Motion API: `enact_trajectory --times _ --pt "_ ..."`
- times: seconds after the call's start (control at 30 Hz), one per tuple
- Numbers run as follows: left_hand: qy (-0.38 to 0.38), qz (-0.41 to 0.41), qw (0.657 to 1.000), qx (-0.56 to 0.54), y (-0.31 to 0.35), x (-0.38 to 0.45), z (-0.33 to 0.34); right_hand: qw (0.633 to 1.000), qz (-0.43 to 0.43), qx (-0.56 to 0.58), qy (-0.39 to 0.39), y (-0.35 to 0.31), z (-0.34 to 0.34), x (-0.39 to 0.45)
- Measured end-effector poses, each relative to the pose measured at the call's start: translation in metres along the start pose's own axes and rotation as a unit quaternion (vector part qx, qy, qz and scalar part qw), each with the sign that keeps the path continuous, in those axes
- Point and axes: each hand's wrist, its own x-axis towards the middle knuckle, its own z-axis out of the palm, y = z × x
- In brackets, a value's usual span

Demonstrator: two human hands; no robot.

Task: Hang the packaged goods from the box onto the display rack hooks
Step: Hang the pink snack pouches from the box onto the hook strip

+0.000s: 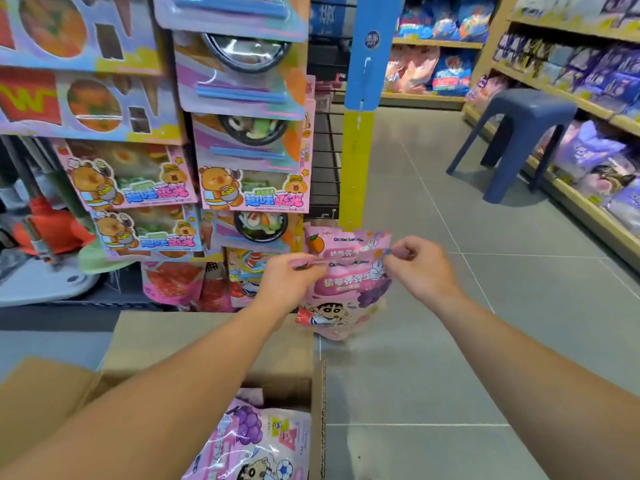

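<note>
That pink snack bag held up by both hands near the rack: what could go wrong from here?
The pink bag is pinched only at its top edge by the left hand and right hand; it could slip and drop to the floor. A similar bag already hangs right behind, so the hook may be crowded or hard to find.

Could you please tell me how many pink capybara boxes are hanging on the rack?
3: upper left, upper right, and lower left. More may hang hidden behind.
</note>
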Motion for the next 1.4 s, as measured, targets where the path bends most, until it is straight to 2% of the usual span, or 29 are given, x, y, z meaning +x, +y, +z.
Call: enact_trajectory --times 0.23,0.4,0.63,0.93,1.1,1.23,1.4 --pt "0.024 -0.048 0.996 -0.065 -0.017 0.027 0.011 0.992 -0.066 -0.104 -0.010 0.001 0.007 0.023" --pt "0.061 -0.080 0.988 -0.114 -0.013 0.043 0.018 0.970 -0.149 -0.191 -0.010 0.000 0.010 0.050" --pt "0.084 -0.108 0.977 -0.161 -0.002 0.057 0.027 0.938 -0.226 -0.250 -0.077 -0.020 0.006 0.068" --pt "0.107 -0.135 0.966 -0.192 0.012 0.066 0.036 0.906 -0.234 -0.329 -0.127 -0.038 0.001 0.091" --pt "0.107 -0.147 0.967 -0.179 0.013 0.068 0.036 0.916 -0.227 -0.300 -0.137 -0.039 0.002 0.095" --pt "0.074 -0.138 0.965 -0.209 0.015 0.067 0.040 0.945 -0.209 -0.229 -0.100 -0.039 -0.003 0.093" --pt "0.086 -0.151 0.953 -0.248 0.015 0.068 0.048 0.965 -0.154 -0.203 -0.059 -0.036 -0.015 0.092"
